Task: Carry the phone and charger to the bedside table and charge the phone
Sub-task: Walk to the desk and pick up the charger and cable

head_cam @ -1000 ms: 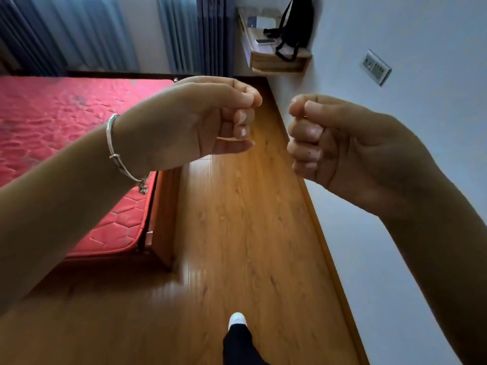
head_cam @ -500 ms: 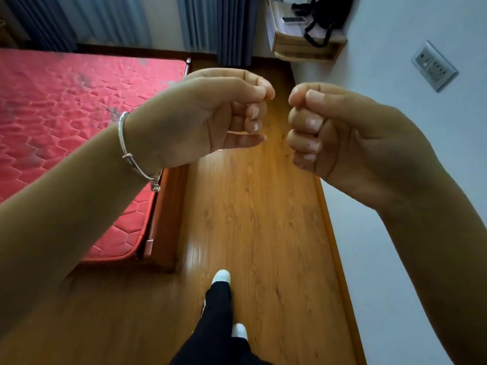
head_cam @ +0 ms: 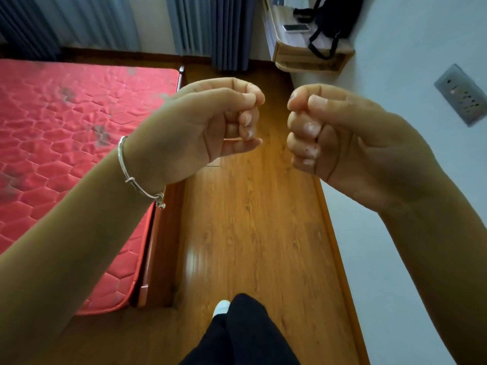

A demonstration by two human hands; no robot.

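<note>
Wooden shelf (head_cam: pixel 290 52) bears the phone (head_cam: pixel 296 27), charger unseen; left hand (head_cam: pixel 210 125) and right hand (head_cam: pixel 350 138), empty curled fists, hang well short of it, so fetching seems barely begun: next, reach and grasp

Both forearms are bare. A thin silver bangle (head_cam: pixel 131 177) rings the wrist of the left hand (head_cam: pixel 200 127), at about 9 o'clock in the view. It has a small knot on the band and a tiny round charm (head_cam: pixel 160 204) hanging at its 5 o'clock end. The right hand (head_cam: pixel 350 138) is bare. At 6 o'clock, a black trouser leg (head_cam: pixel 242 335) covers all but the toe of a white shoe (head_cam: pixel 220 306).
</note>
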